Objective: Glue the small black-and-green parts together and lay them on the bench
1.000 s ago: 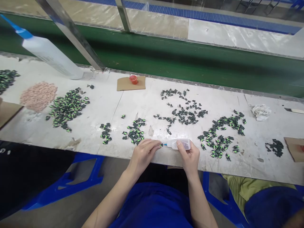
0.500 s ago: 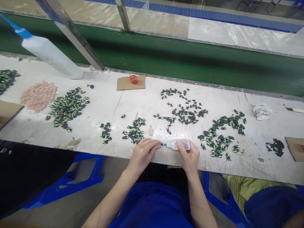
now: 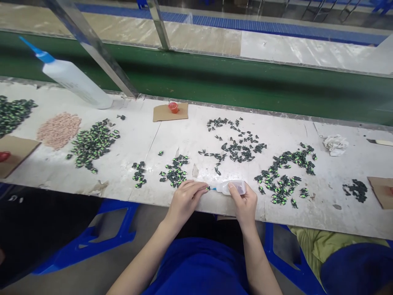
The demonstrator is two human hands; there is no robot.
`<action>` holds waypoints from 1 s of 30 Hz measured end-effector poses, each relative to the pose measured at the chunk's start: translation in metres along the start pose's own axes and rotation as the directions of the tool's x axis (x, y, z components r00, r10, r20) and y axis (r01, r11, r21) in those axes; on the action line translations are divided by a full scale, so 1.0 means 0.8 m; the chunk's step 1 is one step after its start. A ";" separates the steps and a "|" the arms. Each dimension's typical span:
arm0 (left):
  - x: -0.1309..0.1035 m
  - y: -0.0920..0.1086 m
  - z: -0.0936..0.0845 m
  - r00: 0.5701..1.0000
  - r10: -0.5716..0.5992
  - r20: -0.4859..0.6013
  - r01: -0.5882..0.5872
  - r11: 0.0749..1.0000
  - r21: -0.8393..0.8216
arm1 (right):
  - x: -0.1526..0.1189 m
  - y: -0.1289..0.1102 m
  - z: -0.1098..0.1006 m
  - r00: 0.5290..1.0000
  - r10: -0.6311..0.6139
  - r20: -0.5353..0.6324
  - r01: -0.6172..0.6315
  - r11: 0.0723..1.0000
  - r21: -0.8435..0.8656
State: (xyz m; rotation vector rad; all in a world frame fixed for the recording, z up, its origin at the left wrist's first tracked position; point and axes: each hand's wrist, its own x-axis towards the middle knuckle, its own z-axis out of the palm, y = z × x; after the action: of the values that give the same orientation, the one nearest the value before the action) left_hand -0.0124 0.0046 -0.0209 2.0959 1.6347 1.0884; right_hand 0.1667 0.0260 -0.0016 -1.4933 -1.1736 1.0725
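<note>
My left hand (image 3: 188, 198) pinches a small black-and-green part (image 3: 208, 188) at its fingertips, close above the table's front edge. In my right hand (image 3: 245, 203) a clear squeeze bottle (image 3: 229, 187) lies on its side, its thin blue tip pointing left at the part. The tip meets or nearly meets the part; I cannot tell which. Beside my left hand is a small pile of black-and-green parts (image 3: 175, 172). Small black pieces (image 3: 241, 149) are scattered beyond the hands, and a larger group of black-and-green parts (image 3: 284, 184) spreads to the right.
Along the back stand a large white bottle (image 3: 80, 84) with a blue nozzle and a red cup (image 3: 173, 107) on cardboard. Pinkish pieces (image 3: 59, 130) are heaped at left. Crumpled tissue (image 3: 336, 145) lies at right. A metal post (image 3: 101, 53) rises by the green barrier (image 3: 196, 73). People sit on both sides.
The view has shifted slightly, so the table's left side sits lower and further right. Both hands keep nearly the same pose, with the bottle tip still at the part.
</note>
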 end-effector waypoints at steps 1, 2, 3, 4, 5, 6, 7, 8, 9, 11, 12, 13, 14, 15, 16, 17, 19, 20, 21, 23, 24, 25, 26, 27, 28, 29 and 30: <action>0.000 0.000 -0.001 1.000 -0.006 0.006 0.006 1.000 -0.003 | 0.000 0.003 -0.001 1.000 -0.006 -0.023 0.006 1.000 0.024; 0.000 0.000 -0.002 1.000 -0.011 0.010 0.012 1.000 -0.008 | 0.001 0.006 -0.003 0.998 -0.012 -0.054 0.015 0.998 0.061; 0.000 0.000 -0.003 1.000 -0.016 0.017 0.016 1.000 -0.017 | 0.001 0.009 -0.005 0.996 -0.018 -0.091 0.028 0.994 0.109; 0.001 0.000 -0.005 0.999 -0.021 0.034 0.022 0.999 -0.030 | 0.002 0.012 -0.008 0.992 -0.025 -0.126 0.045 0.987 0.157; 0.003 0.001 -0.007 0.998 -0.028 0.061 0.030 0.999 -0.045 | 0.003 0.015 -0.011 0.988 -0.033 -0.153 0.063 0.979 0.193; 0.005 0.001 -0.010 0.995 -0.037 0.089 0.043 0.997 -0.058 | 0.004 0.016 -0.014 0.985 -0.043 -0.169 0.079 0.974 0.213; 0.009 0.001 -0.012 0.992 -0.047 0.117 0.055 0.996 -0.064 | 0.006 0.017 -0.016 0.983 -0.055 -0.174 0.094 0.971 0.220; 0.014 0.001 -0.014 0.989 -0.051 0.135 0.060 0.996 -0.061 | 0.008 0.017 -0.017 0.982 -0.069 -0.174 0.107 0.970 0.219; 0.020 0.001 -0.015 0.989 -0.049 0.139 0.056 0.997 -0.047 | 0.009 0.016 -0.018 0.981 -0.082 -0.178 0.120 0.969 0.215; 0.033 0.001 -0.013 0.994 -0.033 0.106 0.032 0.999 0.010 | 0.013 0.013 -0.017 0.974 -0.103 -0.202 0.144 0.969 0.201; 0.040 0.001 -0.010 0.996 -0.020 0.086 0.016 0.999 0.041 | 0.015 0.012 -0.016 0.969 -0.108 -0.220 0.151 0.971 0.186; 0.047 0.001 -0.005 0.997 -0.004 0.076 -0.001 0.998 0.068 | 0.017 0.011 -0.014 0.965 -0.112 -0.237 0.153 0.974 0.164; 0.053 0.002 0.000 0.997 0.011 0.075 -0.018 0.996 0.089 | 0.018 0.011 -0.013 0.962 -0.115 -0.249 0.152 0.979 0.138; 0.058 0.003 0.006 0.996 0.028 0.082 -0.036 0.994 0.104 | 0.019 0.012 -0.011 0.961 -0.119 -0.248 0.150 0.983 0.110; 0.062 0.004 0.012 0.995 0.046 0.094 -0.057 0.992 0.116 | 0.020 0.013 -0.011 0.963 -0.126 -0.238 0.150 0.985 0.084; 0.065 0.005 0.017 0.992 0.064 0.109 -0.078 0.989 0.127 | 0.020 0.015 -0.010 0.965 -0.138 -0.225 0.155 0.986 0.061; 0.069 0.007 0.026 0.987 0.088 0.138 -0.109 0.981 0.157 | 0.020 0.020 -0.010 0.967 -0.170 -0.189 0.175 0.984 0.012; 0.071 0.007 0.029 0.984 0.095 0.153 -0.121 0.977 0.173 | 0.020 0.022 -0.011 0.967 -0.184 -0.173 0.185 0.983 -0.014; 0.072 0.007 0.031 0.980 0.100 0.170 -0.132 0.974 0.186 | 0.019 0.023 -0.011 0.967 -0.198 -0.161 0.194 0.980 -0.039; 0.073 0.008 0.030 0.977 0.105 0.187 -0.143 0.968 0.204 | 0.015 0.024 -0.012 0.964 -0.223 -0.146 0.210 0.973 -0.098; 0.073 0.008 0.029 0.977 0.109 0.183 -0.145 0.969 0.199 | 0.012 0.023 -0.012 0.960 -0.235 -0.150 0.216 0.967 -0.132; 0.072 0.009 0.026 0.978 0.115 0.172 -0.146 0.973 0.180 | 0.006 0.022 -0.011 0.953 -0.249 -0.174 0.221 0.961 -0.168; 0.070 0.011 0.022 0.981 0.119 0.151 -0.142 0.979 0.144 | -0.001 0.021 -0.010 0.939 -0.267 -0.219 0.224 0.954 -0.201; 0.066 0.013 0.018 0.986 0.118 0.121 -0.130 0.987 0.094 | -0.009 0.019 -0.007 0.920 -0.284 -0.271 0.227 0.948 -0.223; 0.061 0.017 0.013 0.990 0.107 0.090 -0.110 0.993 0.031 | -0.019 0.018 -0.004 0.902 -0.294 -0.316 0.229 0.947 -0.227; 0.055 0.023 0.009 0.994 0.085 0.065 -0.082 0.996 -0.036 | -0.029 0.016 0.001 0.890 -0.293 -0.349 0.233 0.951 -0.204; 0.047 0.029 0.005 0.997 0.058 0.047 -0.053 0.993 -0.102 | -0.039 0.013 0.006 0.905 -0.271 -0.328 0.234 0.961 -0.148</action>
State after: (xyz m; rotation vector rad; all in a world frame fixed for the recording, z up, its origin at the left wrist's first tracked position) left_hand 0.0101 0.0329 0.0051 2.0981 1.4753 1.1021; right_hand 0.1587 -0.0051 -0.0103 -1.4879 -1.1455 0.5505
